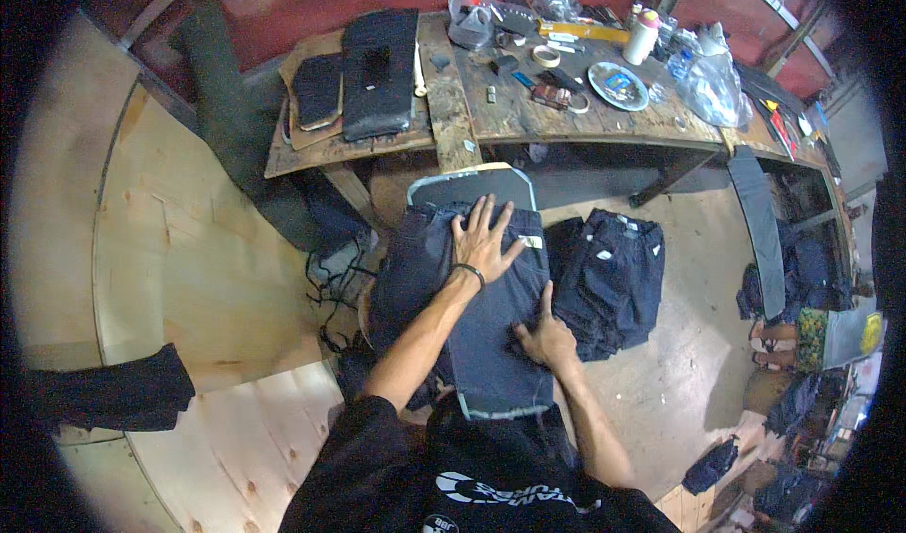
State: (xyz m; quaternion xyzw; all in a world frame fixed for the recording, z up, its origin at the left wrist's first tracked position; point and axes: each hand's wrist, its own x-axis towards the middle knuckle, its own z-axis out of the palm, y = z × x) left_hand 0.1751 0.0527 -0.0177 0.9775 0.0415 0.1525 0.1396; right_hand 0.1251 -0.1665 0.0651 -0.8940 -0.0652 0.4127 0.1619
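A dark navy pair of trousers [429, 269] is drawn over a long board [472, 190] with a pale blue taped rim, whose rounded far end sticks out beyond the waistband. My left hand [484, 248] lies flat on the cloth near the waistband, fingers spread, beside a small white label [531, 241]. Lower down, at the right edge of the garment, my right hand [549, 340] rests with its index finger stretched forward and its thumb out to the side. Neither hand grasps anything. The board's near end shows just in front of my body.
Folded dark trousers [613, 283] are stacked right of the board. Beyond stands a worn wooden table [396, 146] with a black padded panel [379, 75], tape rolls, a plate [618, 86], a bottle [643, 37] and plastic bags. A dark cloth [113, 390] hangs over the left wooden panel.
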